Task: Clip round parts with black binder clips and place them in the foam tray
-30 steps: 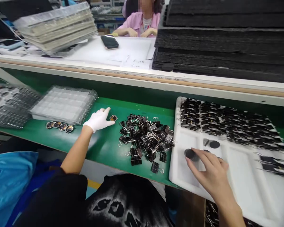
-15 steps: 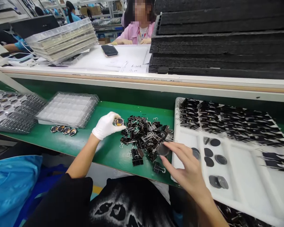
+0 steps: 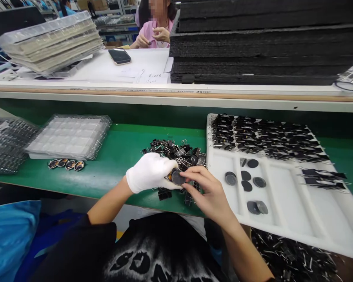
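My left hand (image 3: 149, 173), in a white glove, is closed around a small round case (image 3: 170, 177) with orange parts inside, mostly hidden by the fingers. Between the thumb and fingers of my bare right hand (image 3: 207, 190) is a dark round disc (image 3: 178, 177). The disc overlaps the case; whether it is seated on it I cannot tell. Just beyond both hands lies a pile of black binder clips (image 3: 182, 152) on the green table. Further left, several similar round cases (image 3: 71, 165) sit in a row.
A white tray (image 3: 294, 203) on the right holds rows of clipped pieces (image 3: 261, 137) and loose dark discs (image 3: 246, 186). Clear plastic trays (image 3: 67, 135) stand left. More clips (image 3: 294, 254) lie below the tray. A shelf (image 3: 153, 92) crosses behind; a person in pink sits beyond.
My hands have come together over the front of the clip pile. The left has brought the case right and nearer me; the right has carried the disc left onto it. The view has shifted right.
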A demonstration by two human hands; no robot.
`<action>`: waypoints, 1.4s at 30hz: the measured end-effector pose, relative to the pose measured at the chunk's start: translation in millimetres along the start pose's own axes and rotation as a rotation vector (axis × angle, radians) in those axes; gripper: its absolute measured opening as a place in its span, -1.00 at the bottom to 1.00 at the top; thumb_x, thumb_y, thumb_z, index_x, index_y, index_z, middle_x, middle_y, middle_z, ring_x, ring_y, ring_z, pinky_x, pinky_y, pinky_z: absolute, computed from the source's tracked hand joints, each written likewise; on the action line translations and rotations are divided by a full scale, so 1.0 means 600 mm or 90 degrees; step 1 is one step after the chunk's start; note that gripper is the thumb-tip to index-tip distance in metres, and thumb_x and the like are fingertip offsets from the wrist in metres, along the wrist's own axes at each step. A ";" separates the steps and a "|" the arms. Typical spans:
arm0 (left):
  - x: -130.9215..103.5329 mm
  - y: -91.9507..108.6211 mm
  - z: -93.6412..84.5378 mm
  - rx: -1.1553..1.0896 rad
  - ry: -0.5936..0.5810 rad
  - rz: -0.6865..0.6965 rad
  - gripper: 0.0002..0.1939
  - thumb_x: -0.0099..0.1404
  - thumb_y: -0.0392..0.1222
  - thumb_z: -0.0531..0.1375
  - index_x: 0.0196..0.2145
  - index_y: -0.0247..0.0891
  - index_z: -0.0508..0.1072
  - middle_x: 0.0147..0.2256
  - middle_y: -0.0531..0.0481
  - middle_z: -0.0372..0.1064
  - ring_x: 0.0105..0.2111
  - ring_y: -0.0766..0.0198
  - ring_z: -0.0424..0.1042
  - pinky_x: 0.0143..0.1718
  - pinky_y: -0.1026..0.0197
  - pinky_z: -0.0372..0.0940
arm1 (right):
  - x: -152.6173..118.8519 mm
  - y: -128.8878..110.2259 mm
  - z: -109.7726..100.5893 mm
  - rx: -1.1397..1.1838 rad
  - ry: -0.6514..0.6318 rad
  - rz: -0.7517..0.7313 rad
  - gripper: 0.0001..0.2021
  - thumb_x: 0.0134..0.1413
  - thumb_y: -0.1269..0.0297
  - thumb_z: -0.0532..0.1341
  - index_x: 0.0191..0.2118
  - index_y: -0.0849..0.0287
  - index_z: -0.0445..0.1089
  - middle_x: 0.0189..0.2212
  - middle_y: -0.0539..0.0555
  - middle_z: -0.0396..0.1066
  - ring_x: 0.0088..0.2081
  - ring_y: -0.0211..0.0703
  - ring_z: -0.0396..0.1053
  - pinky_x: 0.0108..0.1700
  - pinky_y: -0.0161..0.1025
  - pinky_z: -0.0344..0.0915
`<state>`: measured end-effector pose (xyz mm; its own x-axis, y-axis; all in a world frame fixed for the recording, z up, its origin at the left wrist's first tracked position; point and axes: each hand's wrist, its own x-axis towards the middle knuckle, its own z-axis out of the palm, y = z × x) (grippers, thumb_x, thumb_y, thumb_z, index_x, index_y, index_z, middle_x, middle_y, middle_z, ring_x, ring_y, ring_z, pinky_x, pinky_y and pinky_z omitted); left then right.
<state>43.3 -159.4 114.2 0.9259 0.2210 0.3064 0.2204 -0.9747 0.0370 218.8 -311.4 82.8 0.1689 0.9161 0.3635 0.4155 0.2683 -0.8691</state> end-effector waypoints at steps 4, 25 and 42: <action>0.009 0.013 0.012 -0.026 0.026 0.029 -0.51 0.38 0.34 0.14 -0.23 -0.18 0.44 -0.53 0.04 0.43 -0.53 0.18 0.44 -0.44 0.10 0.14 | -0.008 0.000 0.003 0.138 0.048 0.170 -0.60 0.15 0.32 0.40 0.10 0.04 0.42 -0.07 0.11 0.49 -0.19 -0.17 0.53 -0.09 -0.16 0.57; 0.078 -0.022 0.041 -0.018 -0.119 -0.166 -0.52 0.54 0.10 -0.01 -0.31 -0.22 0.55 -0.38 -0.09 0.50 -0.35 0.13 0.50 -0.30 0.10 0.18 | -0.094 0.059 -0.017 0.439 0.264 0.335 -0.69 -0.02 0.04 0.52 -0.28 0.11 0.54 -0.40 0.04 0.57 -0.38 -0.16 0.52 -0.25 -0.20 0.53; 0.086 -0.002 0.047 -0.411 0.081 -0.275 -0.63 0.40 0.01 0.22 -0.50 -0.20 0.30 -0.57 0.17 0.19 -0.54 0.38 0.16 -0.47 0.27 0.09 | -0.019 0.055 -0.012 0.444 0.260 0.267 -0.75 0.01 0.14 0.52 -0.24 0.06 0.53 0.19 0.14 0.48 0.20 0.05 0.44 0.31 0.07 0.32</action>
<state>99.5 -145.7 103.5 0.7477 0.6173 0.2447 0.2946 -0.6387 0.7108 236.9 -314.8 52.1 0.5429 0.8381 -0.0531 -0.3636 0.1775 -0.9145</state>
